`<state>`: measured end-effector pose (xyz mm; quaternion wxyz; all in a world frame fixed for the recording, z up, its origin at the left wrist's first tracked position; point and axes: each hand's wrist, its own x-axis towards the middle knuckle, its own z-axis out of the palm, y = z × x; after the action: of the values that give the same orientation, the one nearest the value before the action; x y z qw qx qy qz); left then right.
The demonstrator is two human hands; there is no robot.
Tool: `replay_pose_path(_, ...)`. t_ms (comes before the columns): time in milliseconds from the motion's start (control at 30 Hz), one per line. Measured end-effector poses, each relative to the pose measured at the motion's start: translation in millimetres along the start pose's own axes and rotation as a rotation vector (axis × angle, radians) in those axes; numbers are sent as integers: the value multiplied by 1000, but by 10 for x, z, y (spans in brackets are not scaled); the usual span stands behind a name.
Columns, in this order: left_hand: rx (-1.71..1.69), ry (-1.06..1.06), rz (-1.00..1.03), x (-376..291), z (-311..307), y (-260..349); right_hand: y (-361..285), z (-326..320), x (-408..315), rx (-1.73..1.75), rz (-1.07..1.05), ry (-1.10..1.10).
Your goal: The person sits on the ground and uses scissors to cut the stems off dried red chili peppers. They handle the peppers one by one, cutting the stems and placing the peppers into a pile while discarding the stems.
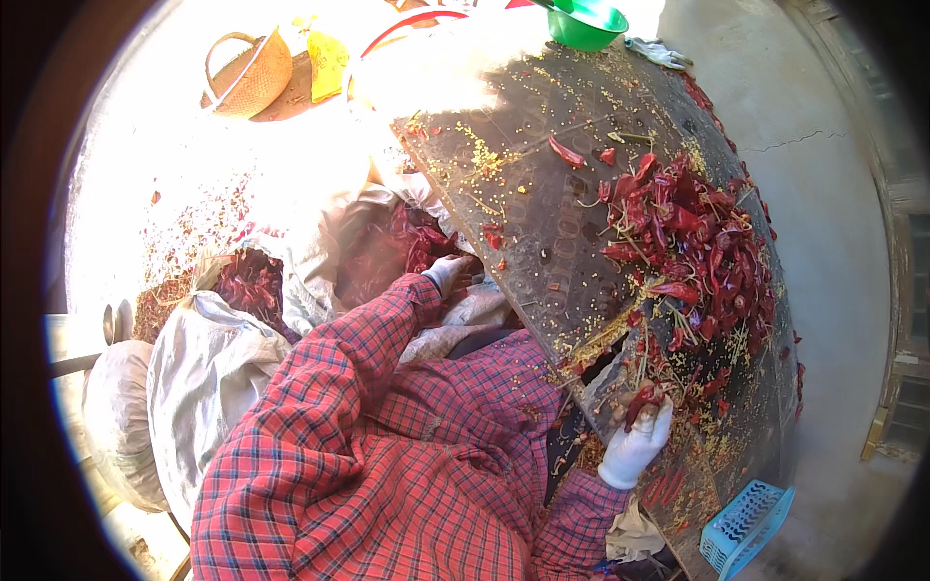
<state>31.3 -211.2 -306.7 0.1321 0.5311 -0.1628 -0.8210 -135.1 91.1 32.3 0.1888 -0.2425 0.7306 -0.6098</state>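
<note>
My right hand [633,447], in a white glove with its fingertips bare, grips a dried red chili pepper [644,404] at the near edge of the dark board [538,189]. My left hand [452,274], also partly gloved in white, is at the mouth of an open woven sack [320,240], beside the board's edge. Inside that sack lie dried red chilies [425,243]. The left fingers are partly hidden, so whether they hold anything is unclear. Beyond my right hand, a heap of red chilies [697,232] with pale stems lies on the board.
Yellow seeds [485,158] are scattered across the board. A green plastic bowl [587,27] and a white glove [657,52] are at its far end; a blue plastic basket [745,526] is near right. Another sack [211,356] of chilies stands left. A wicker basket [258,80] sits far left.
</note>
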Motion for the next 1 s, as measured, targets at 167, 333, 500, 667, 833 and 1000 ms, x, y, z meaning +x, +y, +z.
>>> replay_pose_path(167, -56, 109, 70, 386, 531, 94, -54, -103, -57, 13, 19, 71)
replay_pose_path(333, -46, 154, 167, 468, 865, 285, 194, -416, -98, -326, -74, 161)
replay_pose_path(500, 24, 151, 266, 425, 1157, 595, 481, -624, -153, -531, -38, 221)
replay_pose_path(667, 185, 127, 357, 353, 1192, 856, 309, -446, -25, -331, -40, 233)
replay_pose_path(833, 595, 102, 416, 274, 830, 986, 239, -318, 67, -90, 45, 251)
replay_pose_path(1000, 1241, 32, 411, 111, 429, 486, 263, -217, 70, -19, 83, 260)
